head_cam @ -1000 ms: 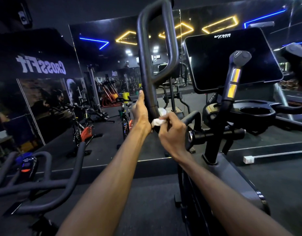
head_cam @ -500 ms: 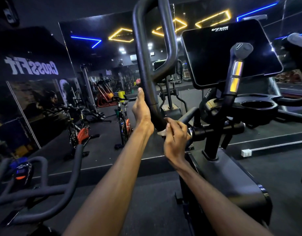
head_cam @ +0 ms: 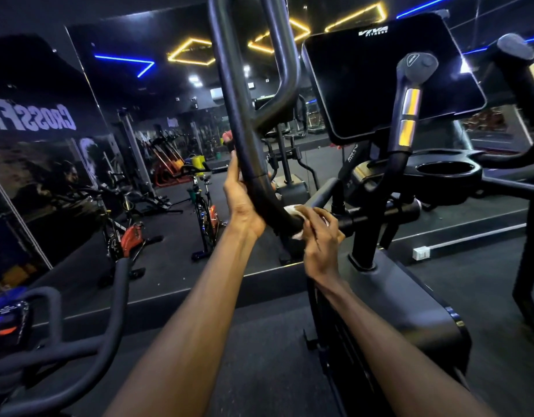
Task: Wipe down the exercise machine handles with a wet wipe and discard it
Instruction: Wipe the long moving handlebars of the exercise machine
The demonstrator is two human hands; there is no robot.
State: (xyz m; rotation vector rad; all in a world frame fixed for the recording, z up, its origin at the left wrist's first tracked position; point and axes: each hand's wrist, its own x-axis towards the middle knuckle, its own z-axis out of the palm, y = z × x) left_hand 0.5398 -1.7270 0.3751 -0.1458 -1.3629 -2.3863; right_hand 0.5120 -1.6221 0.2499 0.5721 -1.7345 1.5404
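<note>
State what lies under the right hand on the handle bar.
A white wipe shows beneath the right hand, pressed against the handle bar. Most of it is covered.

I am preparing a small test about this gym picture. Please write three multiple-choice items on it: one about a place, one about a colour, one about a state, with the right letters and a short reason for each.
1. Where is the crumpled white wet wipe?
A. On the floor
B. Pressed against the lower bend of the tall black looped handle bar
C. In the round black cup holder

2. What colour are the two shiny bands on the short grey-capped grip post?
A. Yellow-gold
B. Red
C. Green

3. What is the left hand doing?
A. Hanging free
B. Holding the wipe
C. Gripping the looped bar

Answers:
1 B, the right hand holds the wipe on the bar's curve.
2 A, both bands shine yellow-gold.
3 C, the left hand's fingers wrap the bar just above the wipe.
</note>
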